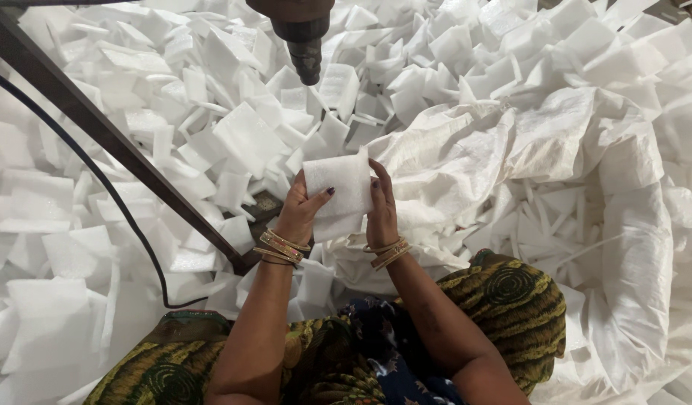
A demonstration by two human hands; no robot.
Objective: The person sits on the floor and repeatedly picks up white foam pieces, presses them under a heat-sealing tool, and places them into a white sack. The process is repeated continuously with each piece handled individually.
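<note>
Both my hands hold up one small stack of white foam squares [338,187] in front of me. My left hand [301,212] grips its left side with the thumb across the front. My right hand [381,206] clasps its right edge. Gold bangles sit on both wrists. A dark metal tool tip [307,52] hangs from above, a little beyond the stack and apart from it.
Loose white foam squares [233,127] are heaped all around. A white woven sack [638,247] lies open at my right with foam pieces inside. A dark metal bar [113,142] and a black cable [98,180] slant across the left. My knees wear green patterned cloth.
</note>
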